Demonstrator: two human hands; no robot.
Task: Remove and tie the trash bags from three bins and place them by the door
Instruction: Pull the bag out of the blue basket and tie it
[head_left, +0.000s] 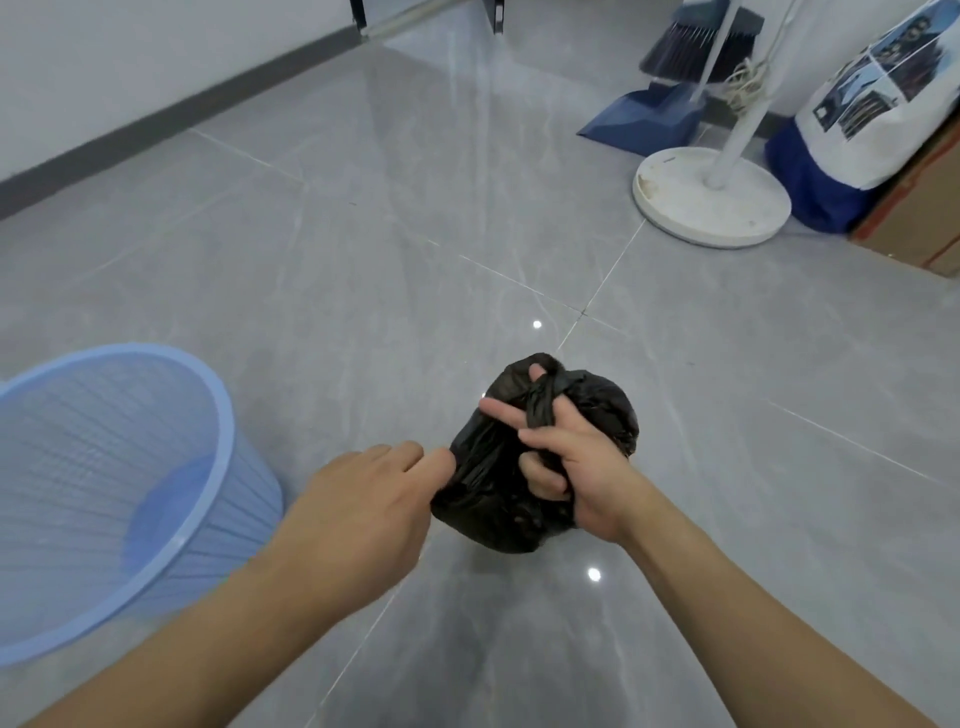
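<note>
A small black trash bag (493, 512) is held above the grey tiled floor at the centre of the view. My right hand (566, 457) grips its twisted top, with a strip of black plastic wound around the fingers. My left hand (363, 504) pinches the bag's left side with its fingertips. A light blue mesh bin (72, 447) stands on the floor at the left, with no bag inside and its bottom visible.
A white fan base (711, 197) with its pole stands at the upper right. Behind it are a blue dustpan (641, 122) and a broom (696, 44). A blue and white sack (852, 145) leans on a cardboard box (919, 218). A dark skirting board (156, 114) runs along the left wall.
</note>
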